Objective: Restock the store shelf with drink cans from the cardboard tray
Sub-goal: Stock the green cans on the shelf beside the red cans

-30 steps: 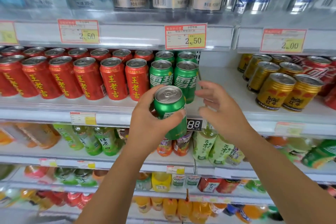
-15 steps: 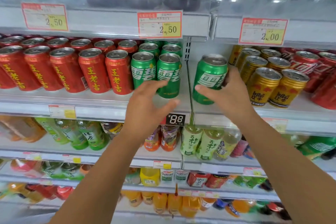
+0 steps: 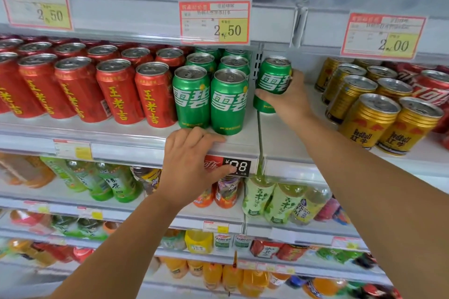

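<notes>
**Head camera: one view, close, forward and down**

Single wide-angle view, worn on the head. It faces the shelving nearly square on, tilted a little down. Lids show on the can shelf (image 3: 97, 133) at mid-frame. Bottles (image 3: 114, 184) lie lower, price tags (image 3: 215, 22) up top. Close in: both forearms enter from the bottom edge, left hand (image 3: 192, 165) gripping the shelf lip, right hand (image 3: 290, 102) round a green can (image 3: 272, 80). Shelf edges bow toward the frame sides.

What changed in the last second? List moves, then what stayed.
The green can passed from the left hand to the right hand, whose grip carried it back, right of the divider. The left hand now holds the shelf edge. The red cans and gold cans stayed.
</notes>
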`<state>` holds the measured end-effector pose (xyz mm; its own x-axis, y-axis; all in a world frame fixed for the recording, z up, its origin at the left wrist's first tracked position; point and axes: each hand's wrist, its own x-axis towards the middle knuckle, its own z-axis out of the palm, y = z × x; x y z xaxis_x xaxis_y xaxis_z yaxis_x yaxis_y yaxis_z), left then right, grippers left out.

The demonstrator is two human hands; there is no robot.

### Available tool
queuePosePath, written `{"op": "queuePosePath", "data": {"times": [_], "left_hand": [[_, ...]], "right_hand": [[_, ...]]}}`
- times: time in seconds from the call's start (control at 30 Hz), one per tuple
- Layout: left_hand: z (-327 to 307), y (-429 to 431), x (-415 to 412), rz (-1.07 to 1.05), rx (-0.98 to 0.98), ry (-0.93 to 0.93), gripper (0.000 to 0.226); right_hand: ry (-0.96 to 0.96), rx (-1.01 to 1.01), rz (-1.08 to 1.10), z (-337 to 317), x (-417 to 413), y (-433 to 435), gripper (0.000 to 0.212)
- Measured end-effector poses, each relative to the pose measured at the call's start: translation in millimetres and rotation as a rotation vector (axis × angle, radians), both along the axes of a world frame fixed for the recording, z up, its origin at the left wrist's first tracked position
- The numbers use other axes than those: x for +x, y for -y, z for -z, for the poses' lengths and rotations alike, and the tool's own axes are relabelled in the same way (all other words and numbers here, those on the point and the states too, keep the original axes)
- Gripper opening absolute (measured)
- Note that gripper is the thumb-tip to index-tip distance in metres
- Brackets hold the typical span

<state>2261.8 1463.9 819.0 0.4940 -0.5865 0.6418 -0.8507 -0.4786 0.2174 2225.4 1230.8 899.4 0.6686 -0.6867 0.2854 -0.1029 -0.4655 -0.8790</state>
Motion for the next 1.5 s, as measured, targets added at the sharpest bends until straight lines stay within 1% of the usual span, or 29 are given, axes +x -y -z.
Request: {"op": "queuePosePath", "data": {"times": [0.1, 0.23, 0.47, 0.7, 0.97, 1.17, 1.23, 1.3, 1.37, 1.4, 1.43, 1.5], "left_hand": [[3, 0, 1, 0.010, -0.016, 0.019, 0.058], [3, 1, 1, 0.009, -0.025, 0.024, 0.059], [7, 1, 4, 0.021, -0.046, 0.045, 0.060], [10, 1, 5, 0.020, -0.042, 0.079, 0.059], [9, 1, 4, 0.017, -0.048, 0.076, 0.057], [9, 1, 5, 0.021, -0.048, 0.097, 0.057], [7, 0, 4, 0.023, -0.032, 0.084, 0.057], [6, 0, 3, 0.028, -0.019, 0.049, 0.056], [5, -2, 3, 0.033, -0.020, 0.002, 0.058], [3, -2, 1, 0.038, -0.031, -0.020, 0.059], [0, -2, -3, 0.049, -0.054, -0.035, 0.059], [-7, -1, -15, 0.107, -0.127, -0.026, 0.050]], "right_hand": [[-0.043, 0.045, -0.050, 6, -2, 9, 0.085], [-0.137, -0.032, -0.050, 11, 0, 21, 0.075], [-0.159, -0.151, -0.001, 12, 32, 39, 0.074], [-0.207, -0.170, -0.053, 16, 64, 54, 0.073], [-0.329, -0.179, 0.044, 16, 79, 62, 0.080], [-0.378, -0.194, 0.102, 18, 78, 60, 0.078], [-0.395, -0.182, 0.101, 15, 73, 55, 0.082], [-0.414, -0.133, 0.082, 13, 66, 48, 0.093], [-0.399, -0.074, -0.002, 0, 49, 32, 0.098], [-0.379, -0.086, -0.062, -7, 37, 23, 0.093], [-0.353, -0.122, -0.117, -15, 21, 13, 0.083], [-0.294, -0.187, -0.152, -25, -19, -8, 0.068]]}}
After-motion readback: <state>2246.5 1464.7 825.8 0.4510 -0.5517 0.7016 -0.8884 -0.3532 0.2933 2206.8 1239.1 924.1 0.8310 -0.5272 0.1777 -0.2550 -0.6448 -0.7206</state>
